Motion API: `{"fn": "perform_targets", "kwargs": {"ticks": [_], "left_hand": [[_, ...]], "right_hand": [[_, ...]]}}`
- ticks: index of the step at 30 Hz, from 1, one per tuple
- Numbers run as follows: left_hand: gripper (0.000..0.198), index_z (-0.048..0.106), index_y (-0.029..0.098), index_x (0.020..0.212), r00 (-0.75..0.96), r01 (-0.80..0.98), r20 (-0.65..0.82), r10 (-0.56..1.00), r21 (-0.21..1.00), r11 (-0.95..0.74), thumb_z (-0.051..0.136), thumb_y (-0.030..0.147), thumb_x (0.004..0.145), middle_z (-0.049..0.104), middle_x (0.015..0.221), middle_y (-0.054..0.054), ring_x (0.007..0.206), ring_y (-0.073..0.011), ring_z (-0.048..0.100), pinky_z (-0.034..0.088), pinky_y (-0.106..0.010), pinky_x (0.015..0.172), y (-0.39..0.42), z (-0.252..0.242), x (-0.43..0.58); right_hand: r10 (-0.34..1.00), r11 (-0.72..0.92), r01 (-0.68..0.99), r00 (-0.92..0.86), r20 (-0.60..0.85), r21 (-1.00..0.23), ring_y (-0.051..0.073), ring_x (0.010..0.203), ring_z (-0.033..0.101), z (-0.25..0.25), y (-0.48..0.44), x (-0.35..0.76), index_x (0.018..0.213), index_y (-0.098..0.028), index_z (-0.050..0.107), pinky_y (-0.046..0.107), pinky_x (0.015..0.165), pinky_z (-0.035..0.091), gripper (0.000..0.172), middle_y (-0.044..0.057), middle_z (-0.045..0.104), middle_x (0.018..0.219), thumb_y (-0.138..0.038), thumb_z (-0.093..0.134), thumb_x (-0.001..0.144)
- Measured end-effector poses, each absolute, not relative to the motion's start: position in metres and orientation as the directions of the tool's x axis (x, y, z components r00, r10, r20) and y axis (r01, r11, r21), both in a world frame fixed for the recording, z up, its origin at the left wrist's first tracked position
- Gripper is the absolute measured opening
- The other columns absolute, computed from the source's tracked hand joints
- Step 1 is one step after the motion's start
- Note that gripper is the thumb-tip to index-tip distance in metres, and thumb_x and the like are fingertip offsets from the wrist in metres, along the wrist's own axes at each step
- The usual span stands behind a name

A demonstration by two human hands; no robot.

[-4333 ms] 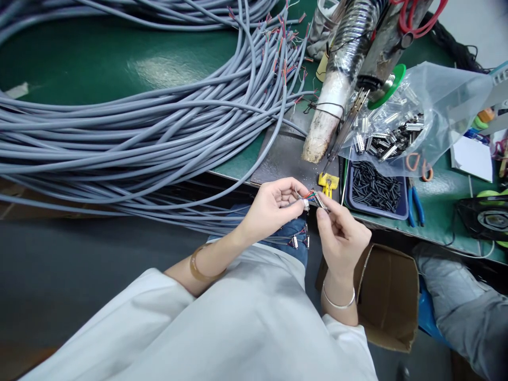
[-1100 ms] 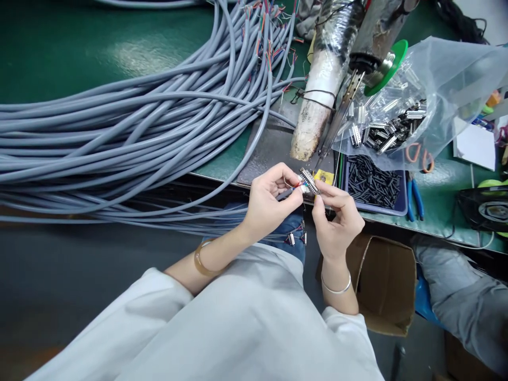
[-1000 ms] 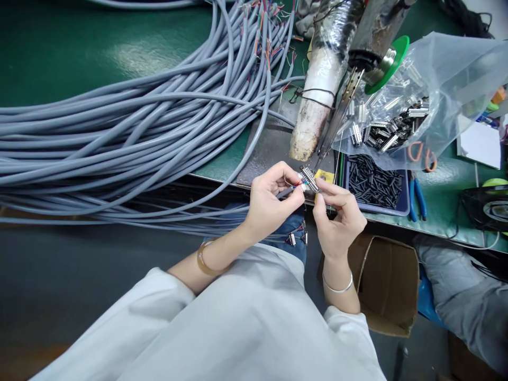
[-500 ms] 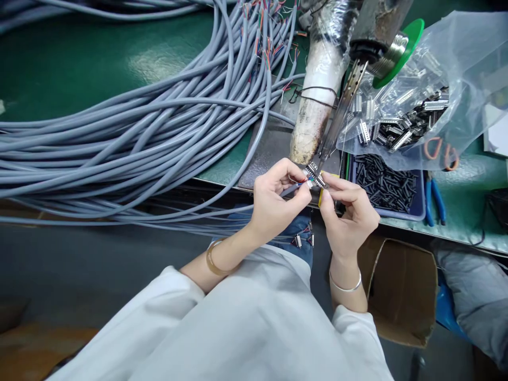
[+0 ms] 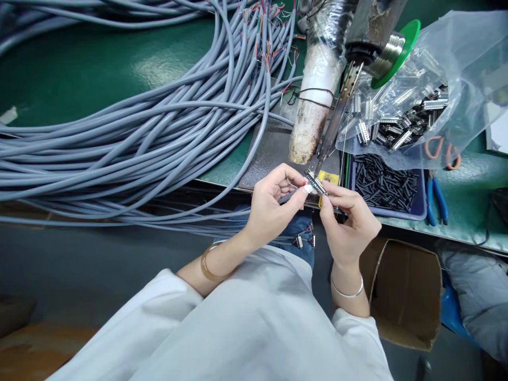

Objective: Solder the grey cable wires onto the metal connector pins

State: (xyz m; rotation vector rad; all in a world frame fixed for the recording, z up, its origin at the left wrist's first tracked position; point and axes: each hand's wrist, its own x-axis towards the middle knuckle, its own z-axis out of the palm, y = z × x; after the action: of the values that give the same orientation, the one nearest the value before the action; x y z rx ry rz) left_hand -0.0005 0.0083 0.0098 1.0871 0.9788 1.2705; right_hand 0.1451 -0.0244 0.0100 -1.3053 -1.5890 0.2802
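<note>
My left hand (image 5: 273, 203) pinches the stripped end of a grey cable, where thin coloured wires show by the thumb. My right hand (image 5: 349, 225) pinches a small metal connector (image 5: 316, 183) and holds it against those wires. Both hands hover at the front edge of the green bench (image 5: 99, 69), just below the tip of a fixed soldering iron (image 5: 337, 124). A yellow clip (image 5: 327, 178) sits behind the connector. Finished connectors on wires (image 5: 305, 241) hang over my lap.
A big bundle of grey cables (image 5: 119, 137) covers the left of the bench. A clear bag of connectors (image 5: 413, 116), a blue tray of black tubes (image 5: 387, 185), blue pliers (image 5: 434, 193) and a solder spool (image 5: 391, 47) lie right. A cardboard box (image 5: 400, 291) stands below.
The connector was raised to the soldering iron's tip and has come slightly down and away from it. My hands stay pinched together; the view has shifted a little.
</note>
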Motion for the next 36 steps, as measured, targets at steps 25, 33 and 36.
{"fn": "perform_targets", "kwargs": {"ticks": [25,33,36], "left_hand": [[0.014,0.062,0.016,0.079,0.112,-0.311,-0.002,0.994,0.950,0.037,0.075,0.017,0.077,0.065,0.075,0.001,0.058,-0.0061,0.057,0.049,-0.017,0.055,0.004,0.003,-0.007],[0.015,0.060,0.017,0.077,0.009,-0.279,0.030,0.999,0.960,-0.026,0.074,0.013,0.072,0.063,0.073,0.002,0.059,-0.0064,0.057,0.048,-0.017,0.056,0.012,0.008,0.000],[0.015,0.059,0.017,0.077,0.000,-0.289,0.039,0.999,0.957,-0.038,0.073,0.013,0.072,0.063,0.070,0.002,0.056,-0.0066,0.058,0.049,-0.018,0.055,0.013,0.009,0.001]], "right_hand": [[0.744,0.483,0.674,0.021,0.668,-0.559,0.016,0.092,0.077,0.003,-0.030,0.143,0.096,-0.024,0.065,0.032,0.081,0.064,0.017,0.002,0.079,0.101,-0.009,0.069,0.088],[0.762,0.469,0.628,0.069,0.644,-0.621,0.019,0.097,0.078,0.005,-0.020,0.140,0.089,-0.024,0.063,0.035,0.081,0.065,0.016,0.003,0.080,0.104,-0.010,0.069,0.087],[0.789,0.449,0.587,0.092,0.607,-0.673,0.020,0.097,0.078,0.005,-0.018,0.141,0.088,-0.024,0.064,0.035,0.080,0.066,0.015,0.003,0.080,0.103,-0.010,0.070,0.087]]}}
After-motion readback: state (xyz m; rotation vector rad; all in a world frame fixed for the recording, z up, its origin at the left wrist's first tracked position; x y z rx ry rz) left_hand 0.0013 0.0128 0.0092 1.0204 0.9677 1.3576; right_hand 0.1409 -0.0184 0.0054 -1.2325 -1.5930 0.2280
